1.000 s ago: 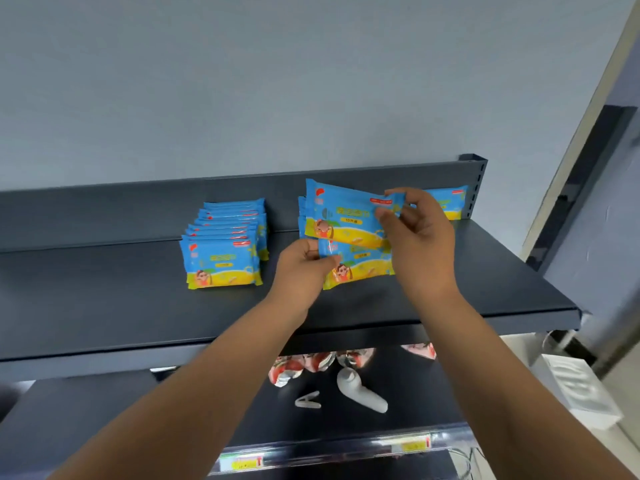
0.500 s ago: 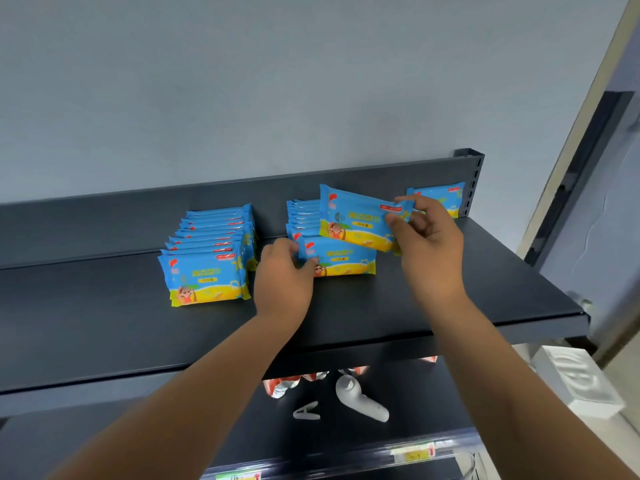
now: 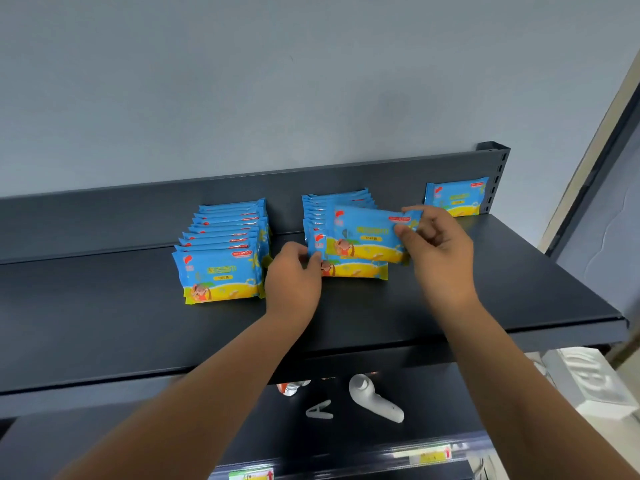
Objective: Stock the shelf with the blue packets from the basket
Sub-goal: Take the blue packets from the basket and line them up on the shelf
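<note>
On the dark shelf [image 3: 104, 327] stand two rows of blue packets: a left row [image 3: 221, 251] and a middle row [image 3: 332, 206]. My right hand [image 3: 436, 247] pinches one blue packet [image 3: 367, 237] by its right edge, holding it just above the front of the middle row. My left hand [image 3: 294, 275] grips the left end of the front packet [image 3: 353, 268] of that row, which stands on the shelf. A single packet [image 3: 455, 199] leans against the back panel at the far right. The basket is out of view.
Below the top shelf, a lower shelf holds a white bottle-shaped item [image 3: 374, 398], a white clip [image 3: 318, 410] and red-white packs [image 3: 292, 388]. Price tags [image 3: 426, 455] line its front rail. A white box [image 3: 588, 382] sits at the lower right. The grey wall rises behind.
My left hand set its packet upright at the front of the middle row. My right hand brought its packet lower and closer to that row.
</note>
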Demonstrator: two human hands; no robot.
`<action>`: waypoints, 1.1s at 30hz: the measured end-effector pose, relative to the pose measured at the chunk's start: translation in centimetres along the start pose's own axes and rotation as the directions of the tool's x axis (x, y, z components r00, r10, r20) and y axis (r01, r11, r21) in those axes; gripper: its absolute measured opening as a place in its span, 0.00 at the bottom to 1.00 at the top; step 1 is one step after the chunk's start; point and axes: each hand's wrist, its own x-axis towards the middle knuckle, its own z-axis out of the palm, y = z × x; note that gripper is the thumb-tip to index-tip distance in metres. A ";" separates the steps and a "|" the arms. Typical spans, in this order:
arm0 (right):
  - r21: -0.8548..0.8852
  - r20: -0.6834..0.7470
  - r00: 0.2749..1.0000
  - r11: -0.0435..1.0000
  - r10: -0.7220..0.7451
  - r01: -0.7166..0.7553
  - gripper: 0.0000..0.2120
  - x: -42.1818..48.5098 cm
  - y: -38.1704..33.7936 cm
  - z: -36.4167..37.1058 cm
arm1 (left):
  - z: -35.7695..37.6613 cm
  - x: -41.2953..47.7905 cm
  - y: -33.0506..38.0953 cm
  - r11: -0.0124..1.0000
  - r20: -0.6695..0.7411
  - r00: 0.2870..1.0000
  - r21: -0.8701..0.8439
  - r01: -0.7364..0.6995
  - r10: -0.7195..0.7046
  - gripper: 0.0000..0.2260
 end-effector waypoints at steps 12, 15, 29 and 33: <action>-0.562 0.026 0.998 0.826 0.063 -0.037 0.18 -0.5 2.1 1.5 | -1.3 -0.7 -0.2 0.993 0.204 0.978 -0.105 0.060 -0.037 0.15; -0.550 0.008 0.994 0.830 0.111 -0.088 0.26 -0.5 1.7 1.7 | -1.4 -0.5 -0.4 0.995 0.211 0.977 -0.084 0.060 -0.041 0.14; -0.774 0.217 0.904 0.499 -0.368 0.389 0.20 -3.2 2.1 2.9 | -3.6 -2.8 1.6 0.774 -0.014 0.859 0.443 -0.453 0.511 0.34; -0.712 0.375 0.852 0.476 -0.364 0.517 0.27 -4.8 0.7 5.7 | -5.7 -3.9 0.9 0.703 -0.067 0.838 0.583 -0.407 0.541 0.29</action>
